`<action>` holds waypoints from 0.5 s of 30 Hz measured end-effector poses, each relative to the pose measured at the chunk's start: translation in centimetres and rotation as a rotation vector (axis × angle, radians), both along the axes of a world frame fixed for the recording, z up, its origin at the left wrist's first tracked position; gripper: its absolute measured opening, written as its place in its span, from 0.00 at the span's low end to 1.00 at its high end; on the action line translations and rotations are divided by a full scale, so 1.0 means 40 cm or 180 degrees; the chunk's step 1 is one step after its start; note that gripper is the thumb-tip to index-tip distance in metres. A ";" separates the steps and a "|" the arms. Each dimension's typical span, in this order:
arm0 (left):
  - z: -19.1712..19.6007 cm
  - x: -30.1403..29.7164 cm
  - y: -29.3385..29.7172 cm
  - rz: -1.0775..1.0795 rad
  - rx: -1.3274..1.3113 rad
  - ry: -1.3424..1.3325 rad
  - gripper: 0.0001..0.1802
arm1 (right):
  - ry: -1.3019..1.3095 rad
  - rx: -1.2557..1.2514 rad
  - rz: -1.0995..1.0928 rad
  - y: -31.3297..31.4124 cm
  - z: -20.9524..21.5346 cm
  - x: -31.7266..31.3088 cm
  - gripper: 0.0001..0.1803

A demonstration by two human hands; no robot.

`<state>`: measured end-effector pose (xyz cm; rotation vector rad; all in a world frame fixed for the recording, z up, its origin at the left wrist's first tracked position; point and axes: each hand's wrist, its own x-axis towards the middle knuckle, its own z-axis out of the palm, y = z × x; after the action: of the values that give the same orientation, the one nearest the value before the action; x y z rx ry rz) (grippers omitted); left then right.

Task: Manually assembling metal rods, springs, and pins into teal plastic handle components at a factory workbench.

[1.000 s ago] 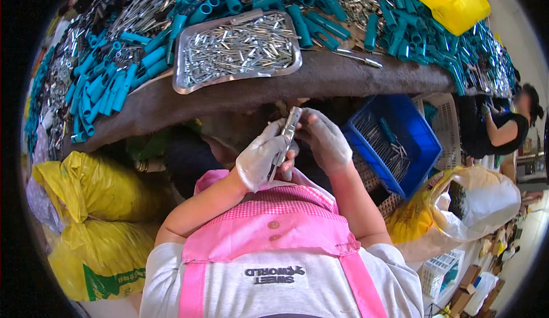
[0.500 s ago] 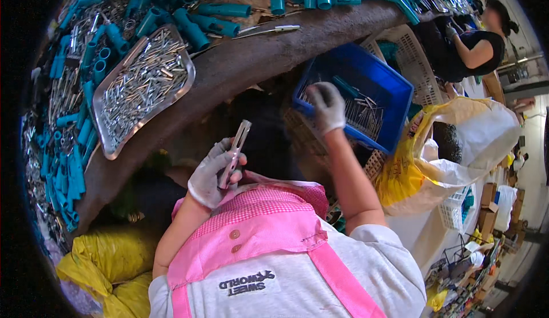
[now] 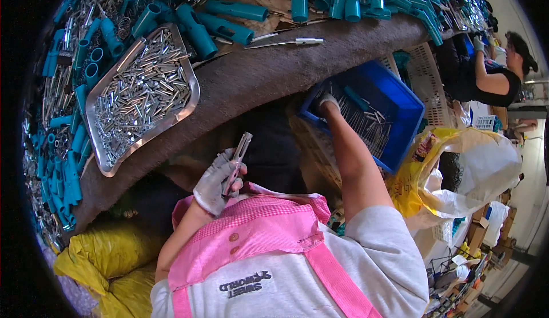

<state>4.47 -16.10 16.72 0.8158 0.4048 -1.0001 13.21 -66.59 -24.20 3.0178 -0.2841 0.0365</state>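
My left hand (image 3: 215, 186), in a pale work glove, is closed around a slotted silver metal tube (image 3: 241, 153). The tube points up and slightly right in front of my pink apron. My right hand (image 3: 329, 103), also gloved, reaches into the left end of a blue plastic bin (image 3: 405, 115). Its fingers are in shadow and hidden, so whether they grip anything does not show. Thin metal rods (image 3: 374, 134) lie in the bin beside my right wrist, along with a teal tubular piece (image 3: 355, 97).
A metal tray (image 3: 193, 81) of small silver pins (image 3: 146, 92) rests on the bench's dark padded edge (image 3: 257, 75). Teal tubes (image 3: 234, 10) are heaped behind it. Right of the bin are a white crate (image 3: 424, 75) and a yellow-white sack (image 3: 486, 164). A co-worker (image 3: 494, 75) is at far right.
My right hand has gone from above the blue bin down into its left end. My left hand keeps hold of the metal tube. The whole view has shifted slightly.
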 end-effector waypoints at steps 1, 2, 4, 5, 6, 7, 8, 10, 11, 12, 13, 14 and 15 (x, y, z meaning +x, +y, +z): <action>-0.009 -0.040 0.027 0.0457 0.0207 0.0132 0.15 | 0.0862 0.0744 -0.0318 0.208 0.097 0.080 0.24; -0.014 -0.089 0.055 0.0895 0.0307 0.0266 0.15 | 0.1803 0.1263 -0.0667 0.390 0.298 0.092 0.22; -0.011 -0.076 0.045 0.0751 0.0205 0.0282 0.15 | 0.1731 0.1098 -0.0779 0.345 0.310 0.069 0.21; -0.014 -0.067 0.040 0.0694 0.0149 0.0291 0.15 | 0.1679 0.0957 -0.0795 0.323 0.302 0.062 0.19; -0.015 -0.060 0.035 0.0659 0.0120 0.0292 0.15 | 0.1668 0.0936 -0.0835 0.300 0.295 0.051 0.19; -0.015 -0.056 0.033 0.0577 0.0141 0.0274 0.15 | 0.1588 0.1155 -0.0821 0.280 0.287 0.043 0.19; -0.014 -0.052 0.032 0.0484 0.0166 0.0246 0.15 | 0.1495 0.1381 -0.0813 0.259 0.283 0.035 0.19; -0.013 -0.051 0.032 0.0471 0.0079 0.0255 0.15 | 0.1306 0.1838 -0.0775 0.223 0.289 0.017 0.20; -0.013 -0.051 0.032 0.0468 0.0010 0.0272 0.15 | 0.1206 0.2070 -0.0755 0.209 0.299 0.007 0.21; -0.015 -0.050 0.031 0.0436 -0.0001 0.0262 0.15 | 0.0934 0.3134 -0.1412 0.185 0.312 -0.010 0.19; -0.021 -0.062 0.039 0.0518 0.0054 0.0133 0.15 | 0.0461 0.3975 -0.1667 0.229 0.370 -0.019 0.17; -0.025 -0.079 0.051 0.0625 0.0103 0.0010 0.16 | -0.0015 0.4791 -0.1902 0.297 0.480 -0.033 0.14; -0.015 -0.084 0.057 0.0625 0.0087 0.0004 0.16 | -0.0429 0.5321 -0.2016 0.330 0.581 -0.059 0.09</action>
<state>1.12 -13.81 16.13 0.7839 0.4910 -0.8140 10.84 -53.39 -0.94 4.1015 -2.2287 -0.1133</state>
